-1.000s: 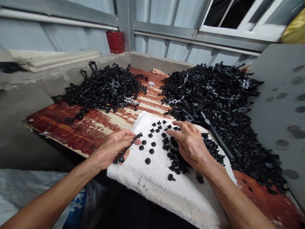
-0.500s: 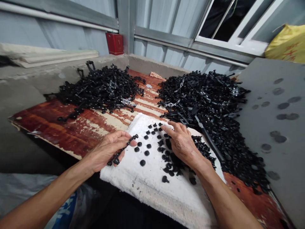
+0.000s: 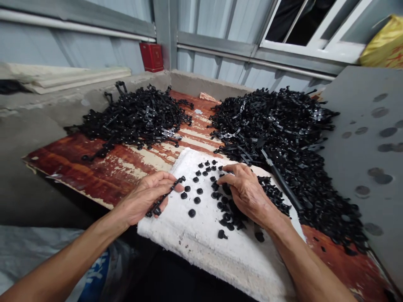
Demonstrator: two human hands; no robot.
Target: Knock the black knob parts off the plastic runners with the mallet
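My left hand (image 3: 149, 195) is closed around a narrow black strip (image 3: 166, 196) with small round knobs along it. The strip slants up to the right over the left edge of a white cloth (image 3: 176, 235). My right hand (image 3: 247, 188) is over the cloth, thumb and index finger apart, the fingertips close to small black knob-like pieces (image 3: 213, 179) with flat round bases. Several such pieces stand spaced out on the cloth between my hands. A denser cluster (image 3: 228, 218) lies under and beside my right hand, which partly hides it.
Heaps of black strips lie at the back left (image 3: 138, 117) and back right (image 3: 270, 117) of the worn red-brown board (image 3: 126, 163). More small pieces (image 3: 333, 209) spread along the right, beside a dark-handled tool (image 3: 283, 184). A grey panel (image 3: 355, 159) stands at right.
My right hand has drawn its index finger back slightly, with thumb and finger now apart near the pieces. The left hand keeps the strip. The view has shifted a little.
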